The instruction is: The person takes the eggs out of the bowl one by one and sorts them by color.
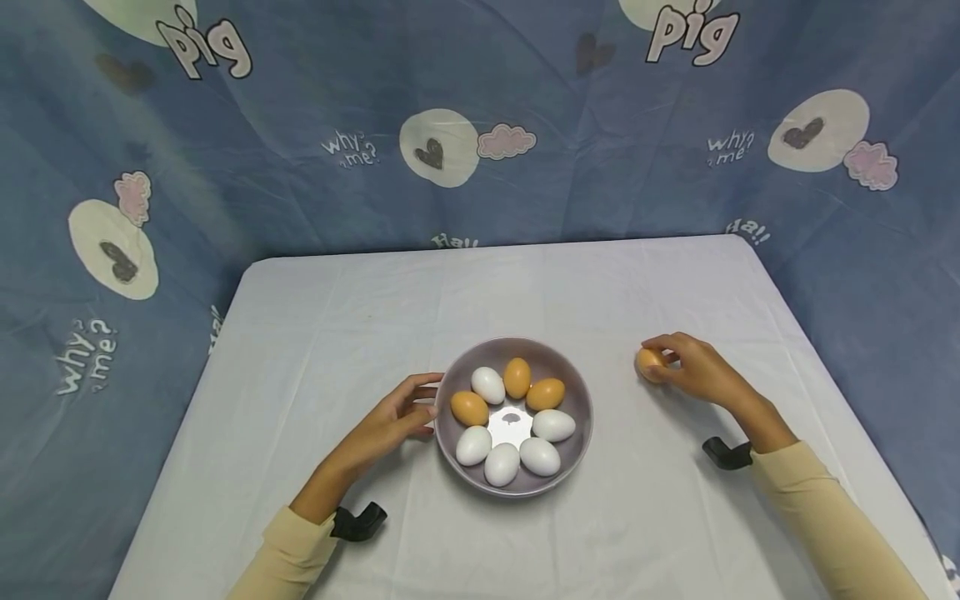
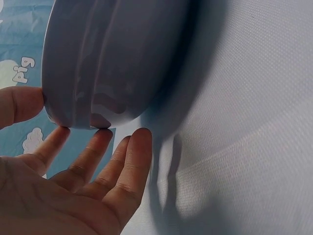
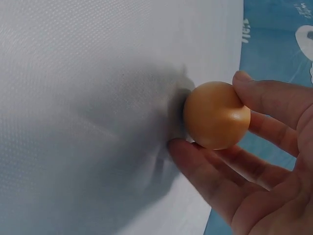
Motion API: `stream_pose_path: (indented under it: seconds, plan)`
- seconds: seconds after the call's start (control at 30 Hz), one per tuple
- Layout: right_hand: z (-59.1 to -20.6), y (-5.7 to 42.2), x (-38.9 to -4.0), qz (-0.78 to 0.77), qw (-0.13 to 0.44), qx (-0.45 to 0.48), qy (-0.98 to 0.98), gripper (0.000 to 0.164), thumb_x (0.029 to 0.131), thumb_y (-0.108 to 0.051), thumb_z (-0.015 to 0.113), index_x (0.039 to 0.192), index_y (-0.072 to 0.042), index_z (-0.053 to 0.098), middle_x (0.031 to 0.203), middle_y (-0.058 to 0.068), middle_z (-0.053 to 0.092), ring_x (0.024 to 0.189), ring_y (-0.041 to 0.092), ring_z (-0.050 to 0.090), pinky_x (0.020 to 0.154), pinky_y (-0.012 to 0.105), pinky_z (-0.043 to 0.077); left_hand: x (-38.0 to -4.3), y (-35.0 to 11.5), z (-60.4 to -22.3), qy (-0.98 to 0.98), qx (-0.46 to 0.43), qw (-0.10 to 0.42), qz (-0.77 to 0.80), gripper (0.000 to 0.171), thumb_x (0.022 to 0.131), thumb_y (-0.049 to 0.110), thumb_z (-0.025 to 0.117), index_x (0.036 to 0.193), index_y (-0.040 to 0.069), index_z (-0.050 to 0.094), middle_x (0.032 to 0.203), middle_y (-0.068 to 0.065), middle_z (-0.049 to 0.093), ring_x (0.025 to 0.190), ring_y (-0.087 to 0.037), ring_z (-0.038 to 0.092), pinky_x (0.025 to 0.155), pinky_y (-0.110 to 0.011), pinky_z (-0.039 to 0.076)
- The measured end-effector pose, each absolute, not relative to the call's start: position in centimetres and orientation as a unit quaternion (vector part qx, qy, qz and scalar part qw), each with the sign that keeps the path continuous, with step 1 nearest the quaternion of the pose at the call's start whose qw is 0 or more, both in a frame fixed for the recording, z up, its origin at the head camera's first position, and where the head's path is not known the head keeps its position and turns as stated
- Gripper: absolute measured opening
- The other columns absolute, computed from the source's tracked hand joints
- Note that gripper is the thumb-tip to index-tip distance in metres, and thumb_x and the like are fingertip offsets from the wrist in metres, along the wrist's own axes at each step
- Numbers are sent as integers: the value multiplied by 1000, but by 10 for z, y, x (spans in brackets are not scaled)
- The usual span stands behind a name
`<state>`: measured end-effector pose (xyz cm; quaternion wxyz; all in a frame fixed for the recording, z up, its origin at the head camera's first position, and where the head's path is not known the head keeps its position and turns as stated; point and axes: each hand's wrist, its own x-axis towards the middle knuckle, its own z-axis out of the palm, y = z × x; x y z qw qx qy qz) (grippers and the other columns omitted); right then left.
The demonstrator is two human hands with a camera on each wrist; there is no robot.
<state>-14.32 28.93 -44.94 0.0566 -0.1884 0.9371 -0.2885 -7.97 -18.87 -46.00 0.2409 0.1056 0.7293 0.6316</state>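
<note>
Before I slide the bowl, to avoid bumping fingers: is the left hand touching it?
Touching: the left wrist view shows the left hand with its fingertips against the bowl's outside.

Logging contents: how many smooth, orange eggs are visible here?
4: in the round mauve bowl, one orange egg at left, another at back, a third at back right; the fourth in the right hand.

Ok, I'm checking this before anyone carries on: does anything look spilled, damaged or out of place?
Nothing looks spilled or visibly cracked, and the purple-gray bowl sits upright. Only one orange-brown egg is apart from the eggs in the bowl, but the right hand holds it, so that hardly looks odd.
</note>
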Motion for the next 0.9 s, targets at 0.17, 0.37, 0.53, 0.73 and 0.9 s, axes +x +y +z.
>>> stream_pose_path:
  seconds: [0.17,0.37,0.53,0.73,0.9]
  plan:
    - [-446,287,-145,-282,83,-175,940,48,89,-8,74,131,8,57,125,30,61,105,44,65,89,56,56,-79,-190,-461,728,101,239,635,53,102,21,57,151,17,38,148,-23,44,124,-35,56,90,-40,59]
    - [-432,283,-144,-266,79,-157,948,52,93,-15,71,136,7,52,130,30,57,111,47,62,90,59,55,-78,-190,-463,689,85,257,672,54,102,18,56,152,15,35,150,-25,37,125,-36,55,86,-47,61]
    - [-411,274,-142,-247,-9,-176,953,50,90,-12,74,133,4,55,125,27,59,108,45,63,83,57,57,-79,-189,-466,664,67,262,697,54,102,18,57,152,15,35,153,-23,33,123,-36,57,81,-46,62]
    - [-386,237,-136,-277,-78,-249,925,44,86,-8,78,127,0,62,119,18,65,101,37,68,75,48,62,-78,-188,-469,649,55,266,710,55,102,16,58,152,15,35,154,-21,33,122,-32,58,78,-44,63]
    - [-373,192,-133,-295,-49,-318,900,44,87,-8,77,128,-4,62,118,12,66,102,29,70,76,38,63,-77,-188,-469,644,58,264,716,56,101,18,59,152,16,35,155,-21,33,124,-34,57,79,-45,63]
